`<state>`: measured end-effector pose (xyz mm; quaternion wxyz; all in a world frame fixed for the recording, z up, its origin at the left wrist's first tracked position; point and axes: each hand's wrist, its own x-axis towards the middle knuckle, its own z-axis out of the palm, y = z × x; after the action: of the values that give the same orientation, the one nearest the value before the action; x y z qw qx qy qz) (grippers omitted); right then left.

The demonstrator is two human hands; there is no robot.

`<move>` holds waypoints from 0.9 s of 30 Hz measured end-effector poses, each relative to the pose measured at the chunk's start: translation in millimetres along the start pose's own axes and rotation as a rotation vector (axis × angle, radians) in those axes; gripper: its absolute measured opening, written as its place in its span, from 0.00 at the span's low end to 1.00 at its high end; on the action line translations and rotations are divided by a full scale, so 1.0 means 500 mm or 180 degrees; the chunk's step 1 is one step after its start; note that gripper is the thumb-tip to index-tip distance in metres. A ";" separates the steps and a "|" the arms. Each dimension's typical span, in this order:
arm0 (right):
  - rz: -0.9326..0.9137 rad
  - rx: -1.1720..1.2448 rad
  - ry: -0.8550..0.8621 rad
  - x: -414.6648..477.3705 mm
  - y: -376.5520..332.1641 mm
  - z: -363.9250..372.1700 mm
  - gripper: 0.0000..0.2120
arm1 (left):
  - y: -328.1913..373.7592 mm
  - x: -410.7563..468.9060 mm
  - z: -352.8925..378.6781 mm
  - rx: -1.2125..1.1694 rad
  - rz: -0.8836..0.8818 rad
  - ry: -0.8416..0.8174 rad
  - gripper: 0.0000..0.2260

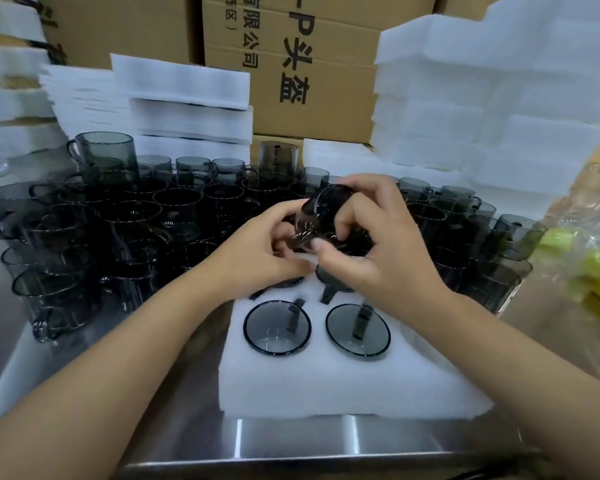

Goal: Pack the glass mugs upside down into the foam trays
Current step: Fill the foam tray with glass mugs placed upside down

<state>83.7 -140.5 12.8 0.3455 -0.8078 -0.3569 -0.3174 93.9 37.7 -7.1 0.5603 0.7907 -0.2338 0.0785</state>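
Just above the back row of the foam tray on the tabletop, both hands have hold of one smoky glass mug, tilted. The left hand has its fingers pinching the lower end, and the right hand has its fingers curled round the body. Two mugs already sit upside down in the near pockets.

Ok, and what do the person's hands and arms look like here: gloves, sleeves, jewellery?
Two bare hands, no gloves: the left hand and the right hand show no rings. The left forearm and right forearm are uncovered as far as the frame edge, with no sleeve, watch or bracelet in view.
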 end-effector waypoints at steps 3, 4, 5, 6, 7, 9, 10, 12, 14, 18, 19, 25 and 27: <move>-0.0289 -0.0217 -0.0063 -0.002 -0.006 0.006 0.17 | -0.003 -0.006 -0.005 0.0100 0.0079 -0.0114 0.36; -0.0357 -0.0244 -0.0065 -0.002 -0.006 0.008 0.20 | -0.001 -0.007 -0.005 0.0158 0.0135 -0.0114 0.36; -0.0378 -0.0247 -0.0038 -0.002 -0.006 0.009 0.23 | 0.000 -0.008 -0.006 0.0183 0.0205 -0.0090 0.35; -0.0368 -0.0242 0.0005 -0.002 -0.006 0.008 0.25 | 0.000 -0.009 -0.006 0.0183 0.0273 -0.0052 0.33; -0.0341 -0.0235 0.0039 -0.002 -0.006 0.007 0.27 | 0.002 -0.010 -0.006 0.0182 0.0327 -0.0013 0.33; -0.0290 -0.0228 0.0036 -0.003 -0.007 0.006 0.29 | 0.004 -0.015 -0.004 0.0316 0.0436 0.0100 0.33; -0.0281 -0.0231 0.0016 -0.004 -0.008 0.006 0.30 | 0.007 -0.017 -0.004 0.0471 0.0499 0.0182 0.33; -0.0254 -0.0215 -0.0021 -0.004 -0.009 0.006 0.30 | 0.013 -0.022 -0.005 0.0823 0.0629 0.0297 0.31; -0.0218 -0.0189 -0.0056 -0.004 -0.009 0.006 0.29 | 0.015 -0.024 -0.006 0.0987 0.0714 0.0345 0.30; -0.0197 -0.0105 -0.0068 -0.004 -0.008 0.005 0.31 | 0.008 -0.022 -0.005 0.1036 0.0755 0.0419 0.31; -0.0219 -0.0078 -0.0056 -0.004 -0.007 0.004 0.32 | 0.005 -0.022 -0.006 0.1019 0.0744 0.0459 0.31; -0.0550 -0.0092 -0.0034 -0.006 -0.007 -0.002 0.32 | 0.001 -0.021 -0.003 0.0736 0.0675 0.0644 0.30; -0.0642 -0.0115 -0.0125 -0.007 -0.006 -0.002 0.34 | 0.002 -0.020 -0.002 0.0726 0.0653 0.0626 0.30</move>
<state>79.0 -140.9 11.5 0.2902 -0.7799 -0.4373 -0.3410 84.7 41.3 -9.8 0.4761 0.8097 -0.2469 0.2382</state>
